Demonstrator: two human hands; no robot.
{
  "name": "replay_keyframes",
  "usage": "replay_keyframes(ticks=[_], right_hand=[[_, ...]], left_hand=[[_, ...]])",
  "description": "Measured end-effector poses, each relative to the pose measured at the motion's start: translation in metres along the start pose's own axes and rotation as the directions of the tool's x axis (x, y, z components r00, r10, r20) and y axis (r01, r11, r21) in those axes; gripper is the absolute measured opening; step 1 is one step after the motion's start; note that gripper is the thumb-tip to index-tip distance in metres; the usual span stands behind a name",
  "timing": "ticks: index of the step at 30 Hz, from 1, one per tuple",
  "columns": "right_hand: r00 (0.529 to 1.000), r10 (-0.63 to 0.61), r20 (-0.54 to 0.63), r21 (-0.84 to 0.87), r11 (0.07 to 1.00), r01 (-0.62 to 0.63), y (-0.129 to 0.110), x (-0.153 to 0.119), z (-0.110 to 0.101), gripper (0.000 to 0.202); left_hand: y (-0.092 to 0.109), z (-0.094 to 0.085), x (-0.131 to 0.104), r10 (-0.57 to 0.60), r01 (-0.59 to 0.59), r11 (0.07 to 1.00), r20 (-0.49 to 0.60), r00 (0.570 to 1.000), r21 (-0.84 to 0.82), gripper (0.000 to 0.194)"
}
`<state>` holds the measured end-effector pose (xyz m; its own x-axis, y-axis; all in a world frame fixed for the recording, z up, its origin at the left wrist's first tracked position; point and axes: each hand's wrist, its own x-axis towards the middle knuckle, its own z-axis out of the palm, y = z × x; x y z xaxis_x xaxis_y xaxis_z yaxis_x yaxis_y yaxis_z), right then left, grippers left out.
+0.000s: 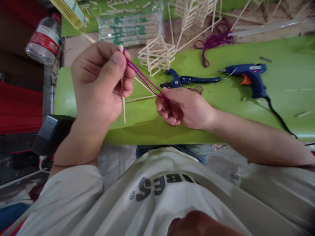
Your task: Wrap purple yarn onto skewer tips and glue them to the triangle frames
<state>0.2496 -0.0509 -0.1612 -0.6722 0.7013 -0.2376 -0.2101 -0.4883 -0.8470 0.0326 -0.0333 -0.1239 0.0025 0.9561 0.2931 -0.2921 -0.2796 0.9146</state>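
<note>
My left hand [100, 77] is above the left part of the table [283, 108], my right hand [184, 106] to its right, with a string [133, 66] stretched between them. Just beyond my right hand lies a cutter [176, 79], with a glue gun [253, 73] to its right. Behind the cutter sits a stick lattice [157, 54]; a stick packet [130, 28] lies farther, slightly left. A bottle [45, 44] is far left of me.

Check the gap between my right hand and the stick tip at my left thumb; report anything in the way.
Nothing visible blocks it: the purple cord spans the gap openly from the right hand to the stick tip at the left hand. Pale sticks show just below the cord, none in front of it.
</note>
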Motion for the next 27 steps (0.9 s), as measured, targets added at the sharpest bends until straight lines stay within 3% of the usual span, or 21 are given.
replay_keyframes(ticks=[4,8,11,14,16,18,22,27], right_hand=[[1.0,0.003,0.004,0.06,0.998,-0.004,0.001,-0.001,-0.003,0.035],[0.984,-0.158,-0.086,-0.181,0.973,0.14,-0.005,-0.006,-0.006,0.04],[0.959,-0.273,-0.079,-0.364,0.903,0.227,-0.013,-0.013,-0.008,0.043],[0.941,-0.337,-0.031,-0.464,0.839,0.285,-0.022,-0.019,-0.008,0.046],[0.933,-0.359,-0.011,-0.492,0.814,0.307,-0.026,-0.022,-0.007,0.046],[0.934,-0.357,-0.008,-0.511,0.805,0.303,-0.028,-0.024,-0.007,0.046],[0.938,-0.347,-0.018,-0.529,0.799,0.285,-0.027,-0.025,-0.006,0.046],[0.927,-0.369,-0.062,-0.388,0.865,0.318,-0.022,-0.019,-0.003,0.06]], left_hand=[[-0.003,-0.001,0.004,0.052,-0.052,0.997,-0.006,0.999,-0.05,0.02],[-0.003,-0.004,0.006,0.028,-0.029,0.999,-0.043,0.999,-0.041,0.02],[-0.002,-0.008,0.005,-0.095,0.091,0.993,-0.054,0.994,-0.077,0.037],[0.0,-0.01,0.003,-0.153,0.156,0.985,0.038,0.987,-0.075,0.052],[0.002,-0.007,-0.001,-0.158,0.159,0.987,0.1,0.982,0.005,0.038],[0.004,-0.002,-0.006,-0.121,0.114,0.99,0.08,0.989,0.081,0.025],[0.003,0.003,-0.011,-0.013,0.001,0.989,0.075,0.997,0.148,0.022],[0.001,0.0,-0.009,-0.01,-0.002,0.993,0.097,0.995,0.122,0.018]])
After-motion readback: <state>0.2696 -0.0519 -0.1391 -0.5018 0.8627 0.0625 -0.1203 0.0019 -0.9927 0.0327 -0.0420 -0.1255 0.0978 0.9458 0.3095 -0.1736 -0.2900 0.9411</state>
